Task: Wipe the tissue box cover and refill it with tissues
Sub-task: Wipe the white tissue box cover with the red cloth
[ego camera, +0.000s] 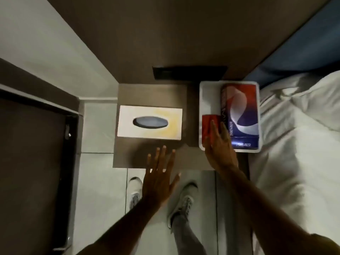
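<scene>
Currently standing at small brown bedside tabletop, both hands reaching forward. White rectangular tissue box cover with dark oval slot lying flat, slot up, mid-tabletop, untouched; likely parked square to edge for easy wiping of top face. No tissue showing through slot, suggesting empty. White plastic tray sitting just right of cover, partly overhanging onto white bed linen; carrying red-blue-white "PREMIER" tissue pack and folded red cloth, apparently staged as refill and wiper close to hand. Right hand extending over tray's near-left corner, grip open, fingers straight, fingertips over red cloth, touching or just above, cannot tell; holding nothing. Left hand hovering near tabletop's front edge, grip open, fingers spread, empty, short of cover; probably positioning to steady it. Judging: cloth pickup stage, wiping not yet begun.
</scene>
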The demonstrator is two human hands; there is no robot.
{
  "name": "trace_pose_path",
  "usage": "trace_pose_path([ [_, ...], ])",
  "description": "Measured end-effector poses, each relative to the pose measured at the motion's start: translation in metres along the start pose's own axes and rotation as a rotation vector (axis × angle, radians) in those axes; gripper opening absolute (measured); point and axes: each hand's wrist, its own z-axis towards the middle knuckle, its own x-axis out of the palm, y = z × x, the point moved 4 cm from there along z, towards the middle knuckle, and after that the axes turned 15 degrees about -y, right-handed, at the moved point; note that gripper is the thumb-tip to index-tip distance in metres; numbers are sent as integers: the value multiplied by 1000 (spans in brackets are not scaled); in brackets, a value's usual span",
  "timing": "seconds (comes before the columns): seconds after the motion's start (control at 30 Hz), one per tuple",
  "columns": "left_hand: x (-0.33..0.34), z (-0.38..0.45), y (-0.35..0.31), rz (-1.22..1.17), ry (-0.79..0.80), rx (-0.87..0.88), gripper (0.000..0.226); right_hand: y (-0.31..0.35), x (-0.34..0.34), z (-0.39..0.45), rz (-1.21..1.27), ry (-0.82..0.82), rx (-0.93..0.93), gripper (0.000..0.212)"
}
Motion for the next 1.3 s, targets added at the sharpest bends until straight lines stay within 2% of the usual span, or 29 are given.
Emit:
trace_pose_path([
  [0.07, 30, 7, 4, 31, 34, -19, 74, -13, 16, 21, 7, -36, -29, 60],
  [0.17, 80, 13, 15, 85, 48, -44, 75, -36, 48, 45, -81, 31, -35, 60],
  [0.27, 98, 12, 18, 105, 34, -49, 78, -48, 64, 46, -148, 55, -26, 61],
  [0.43, 105, 13, 19, 115, 14, -53, 80, -48, 71, 53, -124, 40, 31, 70],
  [0.57, 104, 12, 19, 121, 34, -41, 79, -45, 72, 57, -141, -62, 39, 71],
  [0.73, 91, 15, 18, 52, 68, -45, 77, -38, 68, 52, -71, -224, 21, 58],
  [0.87, 48, 14, 21, -107, 20, 67, 71, -20, 43, 38, 34, -406, 27, 53],
  [0.93, 14, 28, 41, -109, -79, 120, 65, 7, 31, 22, 86, -467, 3, 53],
  [1.03, -26, 72, 93, -16, -225, 25, 61, 58, 32, 8, 122, -424, -129, 52],
  [1.1, -36, 106, 130, 48, -230, -27, 63, 83, 50, 12, 93, -350, -179, 54],
  [1.2, -27, 144, 172, 146, -171, 4, 65, 98, 83, 22, 1, -232, -142, 58],
  [1.3, -4, 156, 193, 170, -111, 44, 71, 100, 98, 27, -149, -316, -167, 56],
])
